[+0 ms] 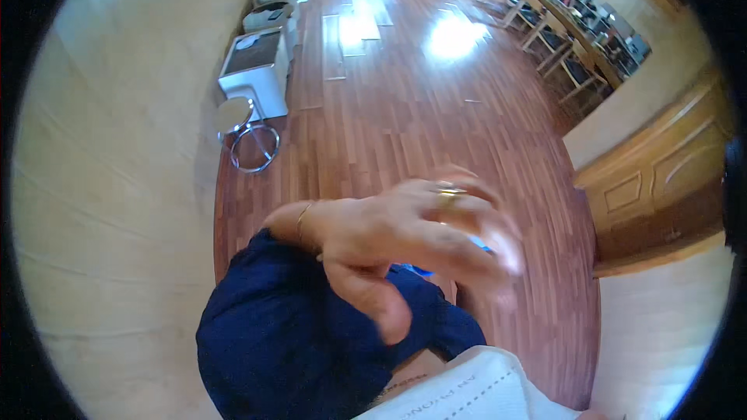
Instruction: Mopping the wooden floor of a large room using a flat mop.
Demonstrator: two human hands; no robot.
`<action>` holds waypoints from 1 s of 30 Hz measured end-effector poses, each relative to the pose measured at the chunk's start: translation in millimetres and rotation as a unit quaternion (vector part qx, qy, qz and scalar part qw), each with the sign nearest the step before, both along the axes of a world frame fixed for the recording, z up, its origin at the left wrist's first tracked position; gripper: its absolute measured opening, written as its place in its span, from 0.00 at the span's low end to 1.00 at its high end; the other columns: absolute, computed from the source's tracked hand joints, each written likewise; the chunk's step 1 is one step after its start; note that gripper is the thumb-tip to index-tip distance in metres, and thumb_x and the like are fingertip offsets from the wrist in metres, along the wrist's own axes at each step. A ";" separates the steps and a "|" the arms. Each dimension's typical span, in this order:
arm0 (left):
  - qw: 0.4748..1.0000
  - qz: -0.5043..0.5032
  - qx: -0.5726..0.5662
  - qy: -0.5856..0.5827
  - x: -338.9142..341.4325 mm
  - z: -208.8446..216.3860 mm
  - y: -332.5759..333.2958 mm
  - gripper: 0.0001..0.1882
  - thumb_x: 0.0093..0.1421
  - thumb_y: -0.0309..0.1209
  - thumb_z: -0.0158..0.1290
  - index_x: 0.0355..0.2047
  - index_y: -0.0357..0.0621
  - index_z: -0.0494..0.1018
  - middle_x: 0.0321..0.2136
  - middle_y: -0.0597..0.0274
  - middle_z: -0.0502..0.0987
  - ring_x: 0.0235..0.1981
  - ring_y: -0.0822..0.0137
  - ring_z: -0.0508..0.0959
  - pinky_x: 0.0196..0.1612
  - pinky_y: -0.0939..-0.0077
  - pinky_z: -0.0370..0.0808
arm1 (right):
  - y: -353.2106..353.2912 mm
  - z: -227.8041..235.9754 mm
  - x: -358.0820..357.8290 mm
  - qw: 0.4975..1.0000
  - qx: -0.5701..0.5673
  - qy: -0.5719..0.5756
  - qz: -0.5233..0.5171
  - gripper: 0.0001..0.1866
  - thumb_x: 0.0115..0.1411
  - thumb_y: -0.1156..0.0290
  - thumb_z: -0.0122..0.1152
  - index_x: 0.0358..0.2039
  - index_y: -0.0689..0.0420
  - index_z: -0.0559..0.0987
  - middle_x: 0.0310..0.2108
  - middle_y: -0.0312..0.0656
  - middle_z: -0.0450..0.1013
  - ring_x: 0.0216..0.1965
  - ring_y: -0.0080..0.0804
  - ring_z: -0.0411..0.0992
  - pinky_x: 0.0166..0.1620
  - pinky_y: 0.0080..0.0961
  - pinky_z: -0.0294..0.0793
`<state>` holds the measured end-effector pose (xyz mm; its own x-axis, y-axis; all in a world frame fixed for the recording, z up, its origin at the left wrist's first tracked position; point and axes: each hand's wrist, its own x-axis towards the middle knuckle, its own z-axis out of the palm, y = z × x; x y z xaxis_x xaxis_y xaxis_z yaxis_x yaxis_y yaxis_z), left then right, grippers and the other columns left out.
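Note:
My left hand [405, 237] reaches across the middle of the view, back of the hand up, fingers apart and pointing right, smeared by motion. It wears a gold ring [450, 192] and a thin bracelet [302, 222]. I see nothing held in it. Dark navy clothing [272, 334] lies below the wrist. Bits of something bright blue [479, 243] show past the fingers, mostly hidden. At the lower edge is a white printed cloth [467, 389], apart from the hand. My right hand cannot be made out.
Reddish wood floor [405, 132] runs ahead between a pale wall [124, 187] and a wooden door [661, 171]. Along the left stand a round stool [254, 148] and a white cabinet [268, 78]. Chairs [580, 66] line a cluttered counter [560, 12] at the far right.

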<state>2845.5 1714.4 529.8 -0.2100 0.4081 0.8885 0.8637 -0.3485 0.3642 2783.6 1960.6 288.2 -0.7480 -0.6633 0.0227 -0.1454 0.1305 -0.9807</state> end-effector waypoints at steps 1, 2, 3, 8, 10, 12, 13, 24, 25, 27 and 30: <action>0.991 0.123 -0.052 0.020 3.0 -7.4 -7.0 0.34 0.58 0.63 0.47 0.46 0.44 0.76 0.47 0.51 0.74 0.47 0.50 0.74 0.47 0.58 0.65 | -3.9 12.7 5.3 0.999 0.002 0.041 -0.027 0.03 0.53 0.78 0.59 0.28 0.63 0.75 0.22 0.39 0.70 0.29 0.20 0.68 0.31 0.24 0.69; 0.966 0.232 -0.103 0.039 2.9 -18.1 -11.0 0.33 0.57 0.61 0.50 0.46 0.45 0.76 0.47 0.53 0.75 0.46 0.53 0.75 0.47 0.58 0.66 | -1.2 -4.0 1.3 0.998 0.036 0.019 -0.042 0.06 0.54 0.74 0.59 0.28 0.64 0.77 0.25 0.39 0.74 0.31 0.22 0.71 0.32 0.27 0.71; 0.950 0.282 -0.124 0.042 5.5 -29.9 -10.2 0.29 0.54 0.56 0.57 0.46 0.47 0.76 0.46 0.56 0.75 0.46 0.56 0.76 0.47 0.56 0.67 | -3.7 -7.5 -5.1 0.995 0.093 0.039 -0.012 0.09 0.55 0.69 0.59 0.29 0.63 0.77 0.25 0.39 0.75 0.31 0.23 0.71 0.32 0.27 0.71; 0.940 0.341 0.025 0.019 -1.1 -90.0 -30.3 0.19 0.46 0.28 0.66 0.38 0.41 0.75 0.27 0.60 0.79 0.27 0.61 0.79 0.33 0.67 0.75 | -21.2 -82.4 -23.2 0.970 0.214 0.112 -0.025 0.16 0.48 0.60 0.67 0.25 0.59 0.72 0.23 0.53 0.64 0.25 0.46 0.66 0.29 0.36 0.66; 0.937 0.314 0.150 0.005 -0.3 -112.8 -42.6 0.13 0.47 0.23 0.62 0.35 0.41 0.73 0.25 0.56 0.78 0.21 0.62 0.79 0.27 0.65 0.75 | -45.4 -88.2 -14.3 0.956 0.208 0.200 -0.058 0.14 0.51 0.63 0.64 0.21 0.59 0.71 0.21 0.52 0.67 0.27 0.47 0.72 0.31 0.44 0.68; 0.943 0.295 0.151 -0.008 3.4 -118.2 -66.1 0.12 0.52 0.24 0.56 0.37 0.39 0.68 0.21 0.56 0.76 0.18 0.62 0.76 0.21 0.65 0.73 | -69.8 -83.1 -4.3 0.949 0.218 0.208 -0.087 0.10 0.47 0.65 0.61 0.21 0.57 0.72 0.23 0.50 0.71 0.30 0.52 0.72 0.33 0.45 0.70; 0.947 0.281 0.153 0.006 7.5 -125.1 -82.3 0.13 0.53 0.25 0.55 0.39 0.39 0.67 0.20 0.57 0.74 0.17 0.63 0.75 0.20 0.66 0.72 | -87.1 -84.1 1.0 0.946 0.252 0.187 -0.085 0.06 0.43 0.68 0.60 0.22 0.55 0.74 0.25 0.48 0.74 0.33 0.53 0.73 0.35 0.46 0.72; 0.991 0.015 0.129 -0.046 -145.4 -132.1 -182.3 0.24 0.62 0.35 0.52 0.53 0.38 0.57 0.24 0.56 0.73 0.21 0.61 0.74 0.26 0.65 0.70 | -158.6 -75.7 -53.1 0.902 0.308 0.137 -0.270 0.04 0.42 0.68 0.57 0.18 0.52 0.73 0.22 0.47 0.73 0.29 0.51 0.72 0.32 0.47 0.70; 0.990 -0.026 0.123 -0.066 -158.5 -141.5 -169.6 0.26 0.61 0.36 0.53 0.53 0.37 0.56 0.24 0.56 0.73 0.21 0.60 0.75 0.27 0.64 0.71 | -139.8 -78.9 -56.6 0.891 0.323 0.133 -0.290 0.04 0.43 0.68 0.57 0.18 0.52 0.73 0.22 0.47 0.73 0.29 0.51 0.72 0.31 0.47 0.70; 0.981 -0.132 -0.013 -0.141 -212.6 -133.3 -181.1 0.14 0.53 0.35 0.57 0.34 0.37 0.72 0.23 0.54 0.78 0.28 0.60 0.80 0.40 0.60 0.70 | -151.9 -84.5 -71.2 0.867 0.312 0.125 -0.368 0.04 0.43 0.68 0.58 0.18 0.52 0.73 0.22 0.46 0.73 0.29 0.52 0.72 0.32 0.46 0.70; 0.954 -0.197 -0.078 -0.214 -259.2 -122.1 -182.4 0.12 0.54 0.38 0.57 0.29 0.42 0.74 0.25 0.59 0.80 0.31 0.62 0.81 0.50 0.57 0.67 | -161.9 -71.1 -87.4 0.825 0.342 0.108 -0.436 0.05 0.42 0.67 0.60 0.20 0.52 0.75 0.24 0.46 0.73 0.31 0.52 0.73 0.34 0.45 0.72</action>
